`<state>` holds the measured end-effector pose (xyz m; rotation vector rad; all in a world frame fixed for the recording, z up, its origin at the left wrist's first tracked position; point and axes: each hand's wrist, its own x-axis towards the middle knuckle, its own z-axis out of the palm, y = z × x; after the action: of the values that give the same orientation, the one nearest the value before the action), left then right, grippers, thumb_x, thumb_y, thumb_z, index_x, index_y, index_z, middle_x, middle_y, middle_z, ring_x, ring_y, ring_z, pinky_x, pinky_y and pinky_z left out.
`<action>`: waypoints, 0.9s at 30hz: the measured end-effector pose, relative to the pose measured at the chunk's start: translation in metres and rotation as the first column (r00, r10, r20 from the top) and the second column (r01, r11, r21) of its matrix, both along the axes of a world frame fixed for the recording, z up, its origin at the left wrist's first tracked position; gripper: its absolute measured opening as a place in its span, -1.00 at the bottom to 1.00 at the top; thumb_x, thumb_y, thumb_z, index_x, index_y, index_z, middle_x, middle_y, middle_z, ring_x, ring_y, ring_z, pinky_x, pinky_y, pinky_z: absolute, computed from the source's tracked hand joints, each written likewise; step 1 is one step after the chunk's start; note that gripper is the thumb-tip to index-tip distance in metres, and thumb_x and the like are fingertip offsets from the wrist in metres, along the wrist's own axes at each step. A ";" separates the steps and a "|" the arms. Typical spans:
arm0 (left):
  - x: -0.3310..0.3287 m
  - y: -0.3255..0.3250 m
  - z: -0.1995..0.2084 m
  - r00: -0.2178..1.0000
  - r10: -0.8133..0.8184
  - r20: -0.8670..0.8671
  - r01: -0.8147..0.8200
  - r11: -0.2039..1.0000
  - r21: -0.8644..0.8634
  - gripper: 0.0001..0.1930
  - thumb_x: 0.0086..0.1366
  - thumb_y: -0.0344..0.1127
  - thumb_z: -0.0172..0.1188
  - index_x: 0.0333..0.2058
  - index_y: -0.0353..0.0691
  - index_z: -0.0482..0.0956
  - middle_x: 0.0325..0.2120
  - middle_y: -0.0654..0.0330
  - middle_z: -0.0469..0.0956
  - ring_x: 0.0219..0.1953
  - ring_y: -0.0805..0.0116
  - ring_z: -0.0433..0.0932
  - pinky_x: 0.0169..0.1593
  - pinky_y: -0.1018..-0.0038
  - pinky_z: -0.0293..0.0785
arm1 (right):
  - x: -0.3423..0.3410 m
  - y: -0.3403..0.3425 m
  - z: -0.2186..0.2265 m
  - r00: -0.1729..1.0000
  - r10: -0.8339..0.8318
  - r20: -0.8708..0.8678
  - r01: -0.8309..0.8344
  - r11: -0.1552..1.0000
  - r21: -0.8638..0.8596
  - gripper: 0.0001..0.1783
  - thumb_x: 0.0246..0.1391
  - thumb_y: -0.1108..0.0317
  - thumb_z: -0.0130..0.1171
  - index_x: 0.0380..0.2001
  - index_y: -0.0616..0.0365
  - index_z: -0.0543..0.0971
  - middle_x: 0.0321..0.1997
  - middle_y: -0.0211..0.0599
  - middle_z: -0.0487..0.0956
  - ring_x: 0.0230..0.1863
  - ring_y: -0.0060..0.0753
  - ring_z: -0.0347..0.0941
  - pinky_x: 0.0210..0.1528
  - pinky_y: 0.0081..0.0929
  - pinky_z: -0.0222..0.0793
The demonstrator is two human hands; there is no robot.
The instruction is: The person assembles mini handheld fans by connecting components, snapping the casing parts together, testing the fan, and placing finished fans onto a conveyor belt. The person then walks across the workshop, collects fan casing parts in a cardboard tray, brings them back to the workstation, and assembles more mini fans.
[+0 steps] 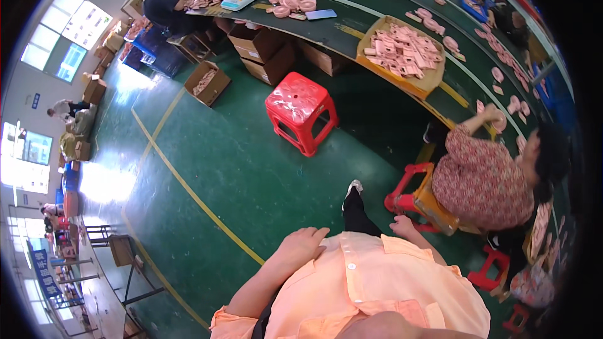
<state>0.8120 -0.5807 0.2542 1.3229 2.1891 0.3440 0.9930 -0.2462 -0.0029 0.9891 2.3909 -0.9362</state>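
Peach shirt (370,276), left hand (304,242) flat on it, fingers pointing right, right hand (402,226) loosely open

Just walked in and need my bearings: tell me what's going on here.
The person wearing the camera stands on the green floor, in a peach button-up shirt, both hands empty: left hand resting against the shirt, right hand by the hip. A seated co-worker in a floral top reaches onto the dark conveyor table among pink flat parts. A red plastic stool stands unoccupied.
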 end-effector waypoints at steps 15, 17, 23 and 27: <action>-0.259 0.071 0.222 0.635 -0.661 0.400 0.027 0.536 0.844 -0.85 0.25 -0.42 0.07 -0.33 -0.43 0.48 -0.38 -0.09 0.52 -0.43 0.07 0.55 -0.33 0.31 0.50 | -0.263 0.237 0.020 0.908 -0.142 -0.393 0.167 0.986 0.029 -0.79 -0.08 0.35 0.08 -0.61 0.25 0.36 -0.63 0.01 0.43 -0.55 -0.10 0.44 -0.47 -0.23 0.31; -0.294 0.085 0.245 0.541 -0.786 0.301 0.322 0.523 0.789 -0.78 0.31 -0.38 -0.04 -0.29 -0.35 0.58 -0.22 -0.06 0.55 -0.16 0.14 0.55 -0.06 0.34 0.48 | -0.261 0.249 0.004 0.934 -0.214 -0.286 0.217 0.976 -0.021 -0.81 -0.06 0.30 0.08 -0.54 0.23 0.44 -0.58 0.00 0.48 -0.50 -0.09 0.47 -0.43 -0.25 0.33; -0.428 0.135 0.232 0.449 -0.812 0.374 0.316 0.535 0.784 -0.69 0.37 -0.40 -0.18 -0.22 -0.41 0.56 -0.17 -0.03 0.54 -0.10 0.10 0.53 -0.02 0.33 0.46 | -0.249 0.230 -0.013 0.814 -0.580 0.028 0.541 0.741 -0.398 -0.83 0.00 0.39 0.10 -0.30 0.18 0.50 -0.61 -0.34 0.46 -0.66 -0.49 0.39 -0.65 -0.48 0.30; -0.482 0.185 0.230 0.373 -0.865 0.336 0.394 0.476 0.787 -0.69 0.37 -0.40 -0.20 -0.22 -0.42 0.56 -0.17 -0.02 0.53 -0.09 0.07 0.52 -0.05 0.33 0.45 | -0.292 0.219 0.033 0.710 -0.704 0.032 0.670 0.660 -0.339 -0.75 0.01 0.44 0.10 -0.21 0.26 0.39 -0.60 -0.35 0.43 -0.64 -0.52 0.36 -0.66 -0.56 0.24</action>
<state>0.3304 -0.3955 0.4842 1.8718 0.7004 1.0620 0.7007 -0.0270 0.0306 1.7913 1.8017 -1.6158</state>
